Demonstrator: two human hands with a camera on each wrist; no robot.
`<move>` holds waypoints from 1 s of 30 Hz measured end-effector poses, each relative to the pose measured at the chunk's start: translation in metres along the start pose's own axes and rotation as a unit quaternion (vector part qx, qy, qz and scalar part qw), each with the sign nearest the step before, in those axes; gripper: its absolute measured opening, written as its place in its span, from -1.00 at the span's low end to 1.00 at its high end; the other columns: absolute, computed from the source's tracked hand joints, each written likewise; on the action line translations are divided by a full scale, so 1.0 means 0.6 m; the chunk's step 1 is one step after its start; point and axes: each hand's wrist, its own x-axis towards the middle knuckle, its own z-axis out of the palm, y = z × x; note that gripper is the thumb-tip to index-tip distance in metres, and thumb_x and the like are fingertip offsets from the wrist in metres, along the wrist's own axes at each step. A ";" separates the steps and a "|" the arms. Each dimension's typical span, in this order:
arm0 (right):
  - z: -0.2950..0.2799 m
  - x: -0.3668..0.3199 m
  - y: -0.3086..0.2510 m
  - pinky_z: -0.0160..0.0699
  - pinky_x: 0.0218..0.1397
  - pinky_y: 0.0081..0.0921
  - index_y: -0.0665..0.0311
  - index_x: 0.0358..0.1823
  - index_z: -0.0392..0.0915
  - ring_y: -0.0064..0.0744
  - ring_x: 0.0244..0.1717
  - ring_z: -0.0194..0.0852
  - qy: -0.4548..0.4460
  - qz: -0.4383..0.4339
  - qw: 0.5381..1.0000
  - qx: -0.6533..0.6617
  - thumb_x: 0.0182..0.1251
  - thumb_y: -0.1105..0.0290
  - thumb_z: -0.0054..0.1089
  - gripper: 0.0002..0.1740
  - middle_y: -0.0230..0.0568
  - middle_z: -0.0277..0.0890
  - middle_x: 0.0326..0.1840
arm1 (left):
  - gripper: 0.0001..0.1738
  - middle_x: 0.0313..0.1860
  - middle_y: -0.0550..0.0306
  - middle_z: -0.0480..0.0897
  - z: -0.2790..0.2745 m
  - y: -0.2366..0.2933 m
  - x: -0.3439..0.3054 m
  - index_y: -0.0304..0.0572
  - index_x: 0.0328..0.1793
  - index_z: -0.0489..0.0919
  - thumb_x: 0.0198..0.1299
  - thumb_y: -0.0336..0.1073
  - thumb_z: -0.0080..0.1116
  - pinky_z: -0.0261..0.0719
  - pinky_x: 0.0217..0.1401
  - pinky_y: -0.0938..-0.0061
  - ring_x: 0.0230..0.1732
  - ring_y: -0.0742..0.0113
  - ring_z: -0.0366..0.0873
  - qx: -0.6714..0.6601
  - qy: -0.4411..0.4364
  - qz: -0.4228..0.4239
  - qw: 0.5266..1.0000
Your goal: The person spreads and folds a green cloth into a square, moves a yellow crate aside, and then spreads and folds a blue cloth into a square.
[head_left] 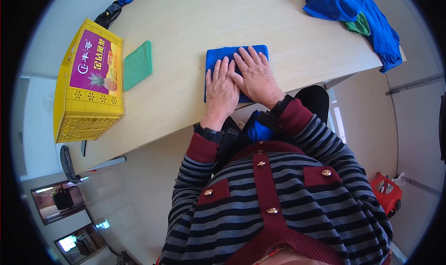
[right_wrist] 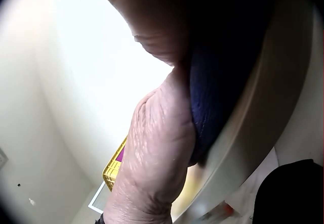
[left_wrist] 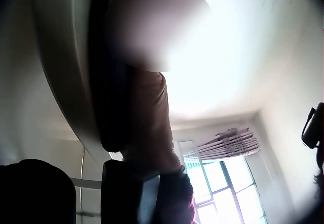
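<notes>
A folded blue cloth [head_left: 215, 57] lies on the table close to its front edge, and both hands press down flat on it. My left hand [head_left: 223, 94] rests on its left part, fingers straight and pointing away from me. Over the right part lies my right hand [head_left: 258, 78], fingers extended and slightly spread, its thumb overlapping the left hand. Both palms are hidden against the cloth. In the right wrist view, the cloth's thick folded side [right_wrist: 206, 95] shows under the hands.
A green folded cloth [head_left: 138, 65] lies to the left, beside a yellow crate [head_left: 88, 102] with a pineapple label. Crumpled blue garments [head_left: 334, 5] heap at the right back, some hanging over the table [head_left: 176, 42] edge. A red plastic stool [head_left: 388, 193] stands low at the right.
</notes>
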 end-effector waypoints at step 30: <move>-0.065 0.021 0.057 0.20 0.50 0.06 0.29 0.29 0.50 0.07 0.44 0.31 0.075 -0.052 0.996 -0.002 0.50 0.09 0.02 -0.49 -0.03 0.46 0.34 | -0.37 0.65 -0.08 0.26 -0.031 0.005 0.008 -0.25 0.60 0.32 0.54 -0.05 -0.07 -0.04 0.70 -0.06 0.67 -0.02 0.13 0.028 -0.022 -0.019 0.999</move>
